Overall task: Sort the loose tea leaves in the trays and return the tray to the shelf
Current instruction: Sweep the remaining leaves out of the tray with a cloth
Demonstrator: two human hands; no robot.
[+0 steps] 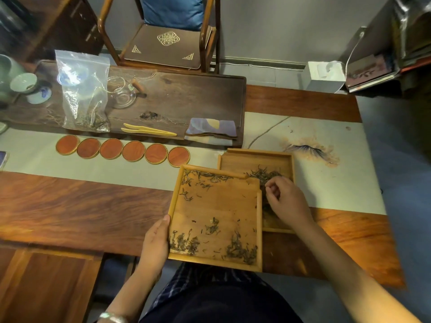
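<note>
Gripping the left rim of the near tray [259,231], the left hand [155,241] is curling around its edge, thumb lying along the rim. This tray is jutting over the near edge of the tabletop [70,206] and partly overlapping the far tray [256,153], which is sitting just behind and to its right. Loose tea leaves [240,249] are lying scattered in the near tray's corners. The right hand [285,199] is hovering over the far tray with fingers curled, seemingly pinching a few leaves from the pile [264,175] there, though the pinch itself is too small to confirm. Farther back, six round coasters [122,150] are lining up on a pale runner [326,183]. Beyond them, wooden tongs [148,130], a folded cloth [212,130] and a plastic bag [85,94] are resting on a dark tea board [186,94].
</note>
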